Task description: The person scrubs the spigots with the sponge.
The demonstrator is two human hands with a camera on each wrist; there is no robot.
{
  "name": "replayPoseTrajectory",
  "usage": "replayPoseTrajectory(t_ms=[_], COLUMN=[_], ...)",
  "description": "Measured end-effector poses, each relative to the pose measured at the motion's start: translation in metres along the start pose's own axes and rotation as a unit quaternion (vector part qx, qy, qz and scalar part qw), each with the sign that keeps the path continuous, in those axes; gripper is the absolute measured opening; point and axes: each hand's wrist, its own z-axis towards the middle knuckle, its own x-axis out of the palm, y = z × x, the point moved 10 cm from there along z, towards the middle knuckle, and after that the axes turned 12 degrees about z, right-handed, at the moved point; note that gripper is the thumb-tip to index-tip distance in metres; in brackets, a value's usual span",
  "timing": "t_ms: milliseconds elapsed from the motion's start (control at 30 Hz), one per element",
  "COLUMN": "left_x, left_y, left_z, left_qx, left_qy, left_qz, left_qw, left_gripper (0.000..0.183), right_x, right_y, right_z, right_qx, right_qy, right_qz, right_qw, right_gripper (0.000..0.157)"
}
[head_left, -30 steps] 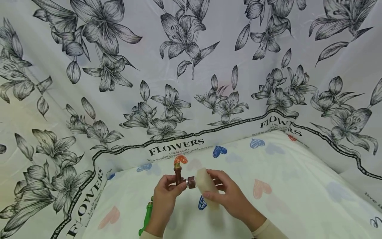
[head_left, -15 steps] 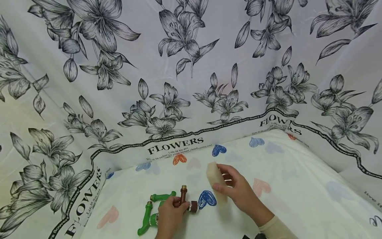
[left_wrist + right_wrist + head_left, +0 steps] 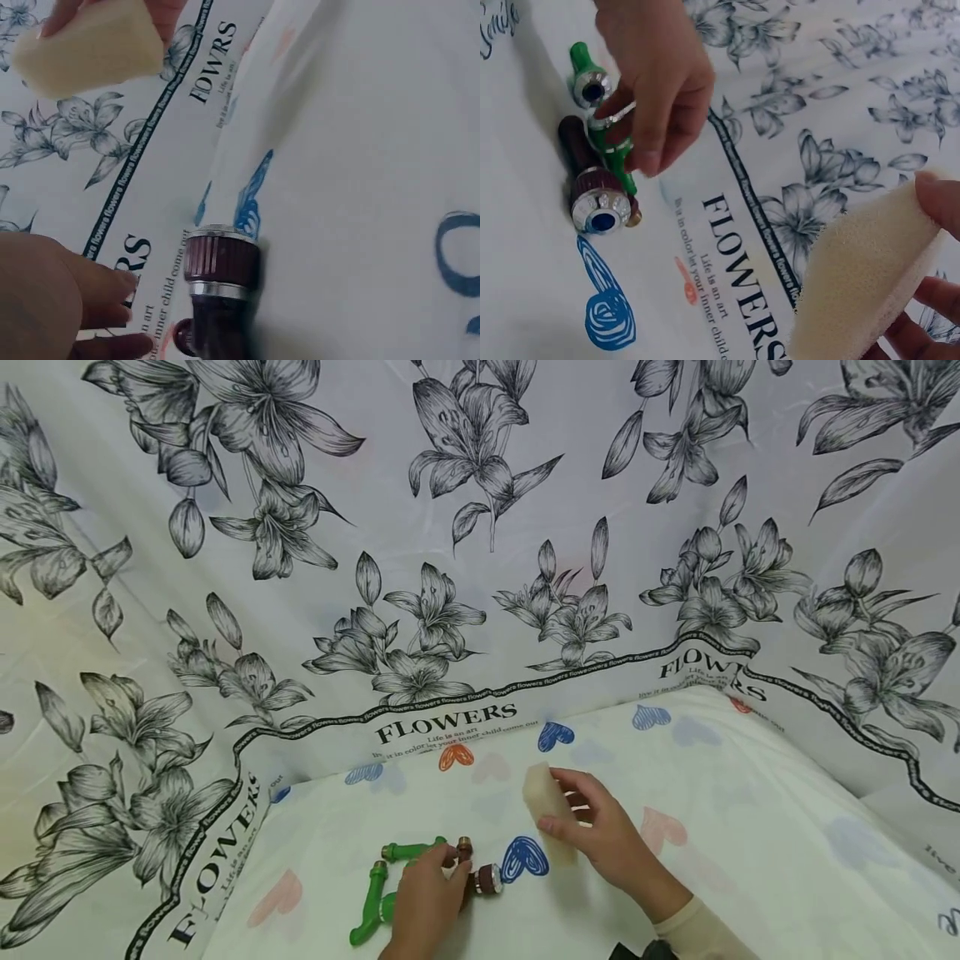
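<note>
A brown tap [image 3: 486, 880] with a ribbed, silver-ringed end and a brass tip lies on the heart-printed cloth. My left hand [image 3: 429, 897] hovers right beside it, its fingers loosely bent. In the left wrist view those fingers [image 3: 105, 349] are apart from the tap [image 3: 221, 259], with nothing between them. My right hand [image 3: 600, 831] holds a cream-coloured sponge [image 3: 547, 806] above the cloth, thumb on the near face and fingers behind it. The sponge's porous face [image 3: 870, 262] shows in the right wrist view.
Green taps [image 3: 369, 906] lie to the left of the brown one, partly covered by my left hand. A white cloth [image 3: 750, 827] with blue, red and pink hearts spreads beneath everything. Behind it rises a flower-printed curtain [image 3: 525, 627].
The right hand has drawn the sponge away from the brown tap, to the right. My left hand has lowered the tap beside the green ones and let go of it.
</note>
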Motion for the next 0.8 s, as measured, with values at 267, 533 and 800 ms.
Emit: replayPoseTrajectory(t_ms=[267,533,800], left_x=[-0.051,-0.054,-0.041], left_y=[-0.017,-0.020,-0.017], left_z=[0.003,0.004,0.006], left_qx=[0.104,0.162,0.196], left_qy=[-0.097,-0.072,-0.046], left_qz=[-0.025,0.050,0.112], left_qw=[0.9895,0.9829,0.9730], left_gripper=[0.038,0.064,0.083], right_x=[-0.010,-0.003,-0.001], right_y=[-0.014,-0.077,-0.102], right_z=[0.000,-0.009,-0.019], right_qx=[-0.033,-0.007,0.030], right_qy=[0.027,0.194,0.216], right_qz=[-0.233,-0.448,-0.453], right_qw=[0.972,0.872,0.864], right_gripper=[0.069,0.064,0.078])
